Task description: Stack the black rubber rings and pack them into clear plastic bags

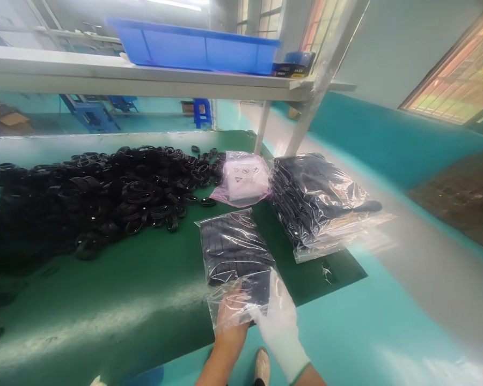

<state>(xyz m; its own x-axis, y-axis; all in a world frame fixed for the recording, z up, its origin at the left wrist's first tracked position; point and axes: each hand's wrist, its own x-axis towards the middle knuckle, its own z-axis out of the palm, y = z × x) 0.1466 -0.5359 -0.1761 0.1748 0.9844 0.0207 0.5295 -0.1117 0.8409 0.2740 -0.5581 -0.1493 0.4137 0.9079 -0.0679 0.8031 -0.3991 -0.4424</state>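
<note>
A clear plastic bag (233,241) packed with rows of black cable coils lies on the green table in front of me. My left hand (232,311) is bare and grips the near, loose end of the bag, with film covering part of its fingers. On the bag's near right corner is my right hand (279,316), in a white glove, its thumb and fingers closed on the plastic. Just right of this bag, several similar filled bags (314,198) are stacked at the table's edge. A pinkish plastic bag (245,179) with printed symbols sits behind it.
A large heap of loose black cable coils (137,193) covers the left and back of the green table (145,305). Above runs a shelf (104,75) with a blue bin (201,51). A slanted post (317,91) stands behind the stacked bags.
</note>
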